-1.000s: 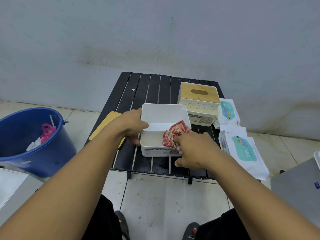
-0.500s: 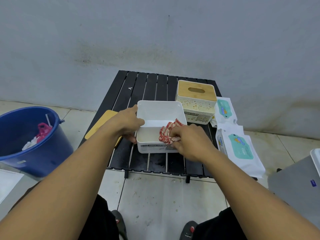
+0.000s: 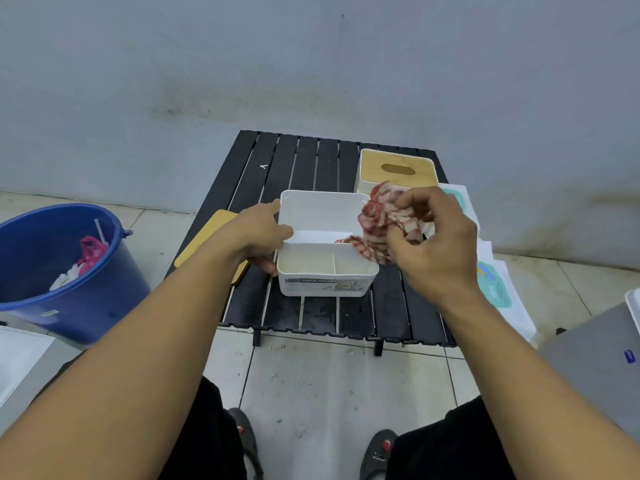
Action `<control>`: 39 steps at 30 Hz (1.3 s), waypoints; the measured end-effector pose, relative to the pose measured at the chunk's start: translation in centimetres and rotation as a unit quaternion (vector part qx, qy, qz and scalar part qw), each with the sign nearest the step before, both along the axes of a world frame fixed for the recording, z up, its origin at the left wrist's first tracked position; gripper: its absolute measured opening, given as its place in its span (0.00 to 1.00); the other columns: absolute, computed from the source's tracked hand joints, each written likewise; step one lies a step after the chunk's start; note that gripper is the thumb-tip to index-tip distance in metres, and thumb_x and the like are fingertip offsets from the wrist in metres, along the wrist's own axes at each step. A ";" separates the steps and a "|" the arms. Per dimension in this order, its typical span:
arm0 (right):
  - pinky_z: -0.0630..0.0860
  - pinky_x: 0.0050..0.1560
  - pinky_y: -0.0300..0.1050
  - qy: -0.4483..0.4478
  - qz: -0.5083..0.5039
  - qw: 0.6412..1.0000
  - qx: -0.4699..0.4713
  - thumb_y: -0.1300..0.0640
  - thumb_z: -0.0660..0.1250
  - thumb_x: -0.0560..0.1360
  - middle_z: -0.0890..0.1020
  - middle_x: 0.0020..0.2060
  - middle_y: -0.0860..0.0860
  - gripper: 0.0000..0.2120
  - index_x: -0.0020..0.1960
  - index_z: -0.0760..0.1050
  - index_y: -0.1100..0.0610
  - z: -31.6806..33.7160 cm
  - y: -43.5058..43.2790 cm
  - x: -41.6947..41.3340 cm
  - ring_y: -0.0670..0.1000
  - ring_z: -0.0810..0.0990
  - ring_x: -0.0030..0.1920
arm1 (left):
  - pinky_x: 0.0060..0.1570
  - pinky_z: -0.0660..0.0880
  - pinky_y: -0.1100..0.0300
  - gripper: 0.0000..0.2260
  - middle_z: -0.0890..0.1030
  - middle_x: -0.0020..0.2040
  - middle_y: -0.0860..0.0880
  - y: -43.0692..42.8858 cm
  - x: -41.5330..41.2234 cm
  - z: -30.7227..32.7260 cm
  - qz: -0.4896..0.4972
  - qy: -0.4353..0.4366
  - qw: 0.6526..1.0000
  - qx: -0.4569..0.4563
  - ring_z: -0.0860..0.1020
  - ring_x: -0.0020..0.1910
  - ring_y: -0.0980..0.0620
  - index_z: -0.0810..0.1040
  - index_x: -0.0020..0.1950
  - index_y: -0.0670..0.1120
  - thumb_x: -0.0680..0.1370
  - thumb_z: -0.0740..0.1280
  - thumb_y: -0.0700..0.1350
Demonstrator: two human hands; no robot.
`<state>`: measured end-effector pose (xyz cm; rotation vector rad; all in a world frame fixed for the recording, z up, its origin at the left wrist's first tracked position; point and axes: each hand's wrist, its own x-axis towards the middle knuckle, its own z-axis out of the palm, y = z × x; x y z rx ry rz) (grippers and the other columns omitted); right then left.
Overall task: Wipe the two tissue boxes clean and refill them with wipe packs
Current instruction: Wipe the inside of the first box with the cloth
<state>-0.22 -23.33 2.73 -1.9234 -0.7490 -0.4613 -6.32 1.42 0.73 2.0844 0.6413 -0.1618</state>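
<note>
An open white tissue box (image 3: 323, 285) stands on the black slatted table (image 3: 304, 168), and nothing lies inside it. My left hand (image 3: 258, 237) grips its left wall, thumb over the rim. My right hand (image 3: 433, 247) holds a crumpled red-and-white cloth (image 3: 379, 220) lifted above the box's right rim. A second white box with a slotted wooden lid (image 3: 396, 169) sits behind it. The loose wooden lid (image 3: 211, 233) lies left of the open box, partly under my wrist. Wipe packs (image 3: 495, 289) lie on the floor at the right, partly hidden by my right hand.
A blue bucket (image 3: 65, 292) with rubbish in it stands on the tiled floor at the left. A grey case (image 3: 602, 362) is at the right edge. The wall runs close behind the table. My feet in sandals (image 3: 377, 452) are below the table's front edge.
My right hand has lifted the cloth out of the box, up and to the right. My left hand keeps hold of the box's left wall.
</note>
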 end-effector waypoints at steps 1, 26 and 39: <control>0.77 0.47 0.45 -0.076 -0.018 0.997 0.004 0.66 0.70 0.67 0.79 0.45 0.47 0.11 0.49 0.78 0.58 0.2 0.0 -0.2 0.56 0.79 0.46 | 0.29 0.82 0.55 0.23 0.78 0.60 0.47 0.0 0.0 0.0 0.000 -0.001 1.000 0.001 0.86 0.34 0.40 0.70 0.76 0.53 0.82 0.59 0.39; 0.66 0.67 0.61 0.092 0.121 0.758 -0.634 0.55 0.68 0.74 0.79 0.51 0.51 0.16 0.61 0.77 0.51 -0.2 3.8 -0.9 0.58 0.77 0.57 | 0.38 0.86 0.46 0.22 0.77 0.62 0.44 0.0 1.0 0.0 -0.046 0.037 0.997 0.056 0.87 0.35 0.39 0.68 0.75 0.52 0.82 0.58 0.39; 0.81 0.55 0.52 0.128 0.140 0.744 -0.640 0.63 0.64 0.72 0.79 0.51 0.54 0.14 0.56 0.78 0.57 -2.0 5.0 -0.5 0.57 0.80 0.52 | 0.39 0.85 0.45 0.21 0.77 0.54 0.48 0.1 0.6 -0.7 -0.033 0.012 0.998 0.058 0.87 0.35 0.39 0.69 0.73 0.54 0.81 0.58 0.40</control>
